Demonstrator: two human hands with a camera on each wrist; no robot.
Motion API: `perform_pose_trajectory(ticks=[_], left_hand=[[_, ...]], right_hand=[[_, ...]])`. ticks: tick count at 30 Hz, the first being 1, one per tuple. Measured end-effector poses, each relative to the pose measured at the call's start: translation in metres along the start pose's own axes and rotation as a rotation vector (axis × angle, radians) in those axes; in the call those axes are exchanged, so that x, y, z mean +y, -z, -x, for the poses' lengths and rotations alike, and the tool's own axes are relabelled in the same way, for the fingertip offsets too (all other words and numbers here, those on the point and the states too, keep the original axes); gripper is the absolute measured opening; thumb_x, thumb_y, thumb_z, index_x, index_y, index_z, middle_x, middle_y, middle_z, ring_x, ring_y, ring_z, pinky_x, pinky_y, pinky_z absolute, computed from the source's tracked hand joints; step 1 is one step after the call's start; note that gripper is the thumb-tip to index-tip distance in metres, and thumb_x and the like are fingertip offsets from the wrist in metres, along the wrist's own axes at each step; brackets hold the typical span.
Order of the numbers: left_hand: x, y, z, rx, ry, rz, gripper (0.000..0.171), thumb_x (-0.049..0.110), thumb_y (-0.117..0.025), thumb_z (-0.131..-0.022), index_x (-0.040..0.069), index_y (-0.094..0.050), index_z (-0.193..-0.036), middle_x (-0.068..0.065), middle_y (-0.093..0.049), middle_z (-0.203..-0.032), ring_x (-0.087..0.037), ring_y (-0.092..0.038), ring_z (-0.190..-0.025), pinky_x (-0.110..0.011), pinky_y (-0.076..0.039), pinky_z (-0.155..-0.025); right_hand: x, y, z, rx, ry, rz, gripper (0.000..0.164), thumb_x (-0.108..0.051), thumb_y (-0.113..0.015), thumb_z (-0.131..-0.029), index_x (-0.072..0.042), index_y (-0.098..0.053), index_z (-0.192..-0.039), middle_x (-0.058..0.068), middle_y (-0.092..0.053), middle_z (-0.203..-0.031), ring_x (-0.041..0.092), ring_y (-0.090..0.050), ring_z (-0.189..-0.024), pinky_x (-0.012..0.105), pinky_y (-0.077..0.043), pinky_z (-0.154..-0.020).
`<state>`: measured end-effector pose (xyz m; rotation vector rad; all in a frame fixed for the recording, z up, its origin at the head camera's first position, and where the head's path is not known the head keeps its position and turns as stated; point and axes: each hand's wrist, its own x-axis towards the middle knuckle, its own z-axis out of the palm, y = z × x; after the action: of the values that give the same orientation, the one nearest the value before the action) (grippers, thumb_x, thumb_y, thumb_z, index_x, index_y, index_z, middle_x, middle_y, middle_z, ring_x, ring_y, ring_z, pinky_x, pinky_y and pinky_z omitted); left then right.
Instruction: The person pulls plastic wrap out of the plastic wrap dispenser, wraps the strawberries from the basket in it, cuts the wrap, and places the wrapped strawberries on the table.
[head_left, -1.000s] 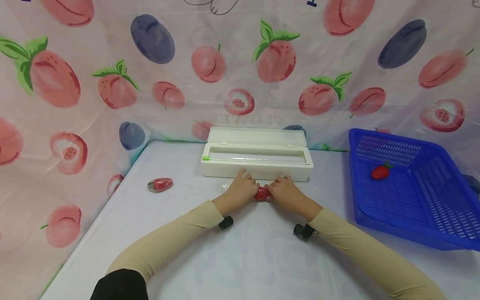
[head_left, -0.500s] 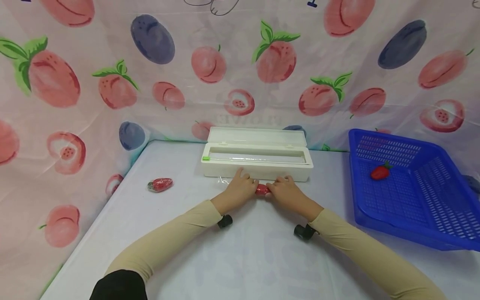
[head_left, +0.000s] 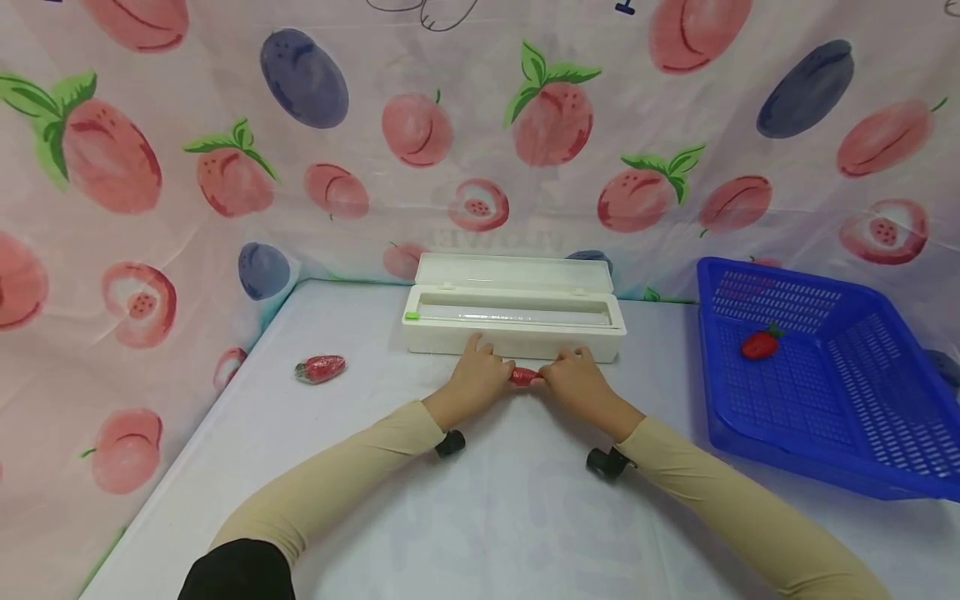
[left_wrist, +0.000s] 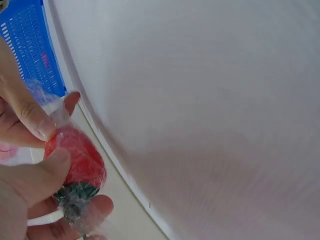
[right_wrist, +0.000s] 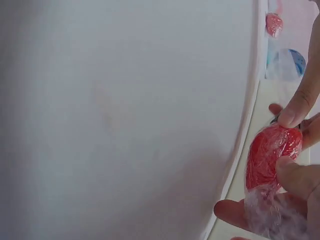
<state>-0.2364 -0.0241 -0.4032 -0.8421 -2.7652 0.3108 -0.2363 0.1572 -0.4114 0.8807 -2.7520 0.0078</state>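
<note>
Both hands hold a red strawberry with green leaves [head_left: 523, 377], wrapped in clear plastic film, in front of a white film dispenser [head_left: 517, 342]. My left hand [head_left: 477, 375] pinches its leafy side; in the left wrist view, the thumb presses the red strawberry [left_wrist: 89, 157] with fingers behind the leaves. At the pointed end, my right hand [head_left: 583, 385] pinches fruit and film. Loose film [right_wrist: 265, 210] bunches against its fingers in the right wrist view. From the head, most of the strawberry is hidden between the hands.
The dispenser's lid [head_left: 513, 272] stands raised, a green slider [head_left: 412, 317] at its left end. Another film-wrapped strawberry [head_left: 321, 369] lies on the white table at left. A blue basket [head_left: 795, 454] at right holds one strawberry [head_left: 761, 342] without visible film.
The strawberry has shifted slightly towards the dispenser between the hands, and less of its red shows. The loose film left of my left hand is out of sight now.
</note>
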Motion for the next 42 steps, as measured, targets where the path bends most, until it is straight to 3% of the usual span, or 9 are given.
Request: perform_pose_trajectory(ticks=[4,10,16,21,24,27,34,37,42], left_hand=[[-0.002,-0.002,-0.001,-0.026,0.061,0.018,0.030,0.045,-0.063,-0.085,0.017,-0.072,-0.092,0.000,-0.073,-0.085,-0.019,-0.063,-0.088,-0.047,-0.033,-0.106],[-0.004,-0.006,-0.001,-0.072,0.115,0.046,0.031,0.048,-0.062,-0.084,0.019,-0.072,-0.090,0.003,-0.073,-0.087,-0.018,-0.062,-0.088,-0.047,-0.030,-0.107],[0.002,-0.001,0.000,-0.027,0.052,0.082,0.029,0.046,-0.060,-0.085,0.021,-0.073,-0.092,0.002,-0.074,-0.085,-0.018,-0.063,-0.088,-0.048,-0.034,-0.104],[0.004,0.005,0.000,0.020,-0.016,0.100,0.023,0.040,-0.063,-0.084,0.026,-0.072,-0.100,0.004,-0.074,-0.088,-0.016,-0.063,-0.087,-0.047,-0.037,-0.101],[0.002,0.007,0.000,0.024,-0.028,0.128,0.028,0.039,-0.064,-0.084,0.027,-0.069,-0.108,0.005,-0.074,-0.095,-0.017,-0.063,-0.091,-0.048,-0.037,-0.102],[0.000,0.007,0.001,0.006,0.005,0.133,0.030,0.036,-0.064,-0.086,0.022,-0.068,-0.112,0.003,-0.073,-0.101,-0.018,-0.063,-0.094,-0.047,-0.036,-0.103],[-0.007,0.004,0.006,-0.056,0.063,0.123,0.018,0.030,-0.069,-0.084,0.013,-0.072,-0.091,-0.001,-0.074,-0.089,-0.019,-0.065,-0.087,-0.049,-0.034,-0.105],[-0.008,0.004,0.006,-0.088,0.035,0.132,0.020,0.034,-0.066,-0.086,0.015,-0.072,-0.089,0.000,-0.073,-0.090,-0.020,-0.065,-0.091,-0.051,-0.032,-0.107],[-0.007,0.004,0.004,-0.133,-0.075,0.137,0.027,0.034,-0.054,-0.088,0.015,-0.071,-0.097,-0.001,-0.072,-0.099,-0.022,-0.062,-0.103,-0.052,-0.029,-0.109]], right_hand=[[0.002,0.003,0.001,-0.016,0.001,-0.008,0.028,-0.032,-0.061,-0.089,-0.008,-0.073,-0.092,0.006,-0.073,-0.082,0.026,-0.062,-0.085,0.051,-0.045,-0.083],[0.003,0.011,0.004,-0.159,0.009,-0.182,0.027,-0.013,-0.053,-0.091,-0.002,-0.068,-0.110,0.013,-0.071,-0.102,0.027,-0.064,-0.101,0.052,-0.043,-0.090],[0.006,0.010,-0.001,-0.065,0.040,-0.256,0.010,-0.006,-0.073,-0.077,-0.006,-0.069,-0.086,0.004,-0.072,-0.081,0.020,-0.067,-0.080,0.042,-0.047,-0.081],[0.006,0.009,-0.002,0.026,0.039,-0.193,0.028,-0.023,-0.082,-0.069,-0.010,-0.062,-0.083,0.000,-0.065,-0.071,0.016,-0.060,-0.070,0.041,-0.046,-0.077],[0.006,0.009,-0.001,0.048,0.052,-0.106,0.035,-0.031,-0.081,-0.069,-0.009,-0.066,-0.092,0.002,-0.067,-0.079,0.019,-0.061,-0.078,0.045,-0.046,-0.081],[0.007,0.008,0.001,0.035,0.050,-0.060,0.034,-0.031,-0.078,-0.072,-0.008,-0.069,-0.095,0.004,-0.070,-0.088,0.023,-0.063,-0.087,0.048,-0.046,-0.085],[0.014,0.003,0.002,-0.003,-0.066,-0.056,0.032,-0.029,-0.074,-0.072,-0.006,-0.070,-0.093,0.006,-0.071,-0.089,0.025,-0.060,-0.089,0.050,-0.042,-0.089],[0.016,0.001,0.002,0.016,-0.087,-0.041,0.031,-0.029,-0.073,-0.072,-0.005,-0.069,-0.092,0.007,-0.070,-0.086,0.025,-0.059,-0.088,0.050,-0.043,-0.087],[0.014,0.001,0.000,0.029,-0.107,-0.054,0.032,-0.030,-0.074,-0.073,-0.005,-0.069,-0.093,0.008,-0.071,-0.090,0.026,-0.059,-0.089,0.048,-0.043,-0.084]])
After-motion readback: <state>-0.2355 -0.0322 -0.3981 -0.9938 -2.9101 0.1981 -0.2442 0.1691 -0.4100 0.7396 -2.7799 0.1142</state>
